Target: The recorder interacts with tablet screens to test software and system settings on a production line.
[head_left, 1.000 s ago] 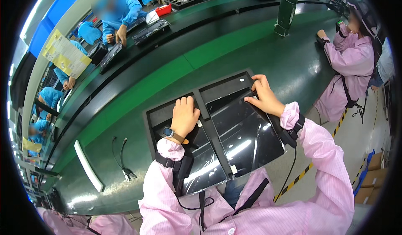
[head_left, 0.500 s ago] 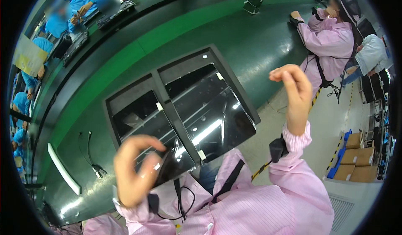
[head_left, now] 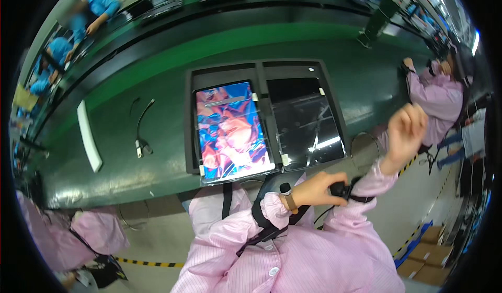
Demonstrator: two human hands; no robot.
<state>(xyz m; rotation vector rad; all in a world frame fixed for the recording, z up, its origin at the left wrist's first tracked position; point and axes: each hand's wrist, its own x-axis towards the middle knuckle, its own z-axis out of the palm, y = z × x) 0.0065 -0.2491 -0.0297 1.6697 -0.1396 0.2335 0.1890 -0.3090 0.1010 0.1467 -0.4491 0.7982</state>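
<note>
While left hand (head_left: 316, 188) grips wrist strap (head_left: 349, 192) | right hand (head_left: 407, 131) raised, loosely curled | lit tablet (head_left: 232, 131), dark tablet (head_left: 303, 120) beyond

The left hand (head_left: 316, 188) gripped a black strap device (head_left: 342, 190) on the right wrist, while the right hand (head_left: 405, 131) was raised, fingers loosely curled. Beyond the left hand lay a lit tablet (head_left: 232, 131) and a dark tablet (head_left: 303, 123) in a black tray (head_left: 225, 73) on the green worktop (head_left: 157, 167).

One head-worn fisheye view looks steeply down from above the person's chest, facing forward over the green bench (head_left: 157, 173) and the tray (head_left: 261, 68) close below; edges curve toward the dark rim, and there is no second view to overlap
</note>
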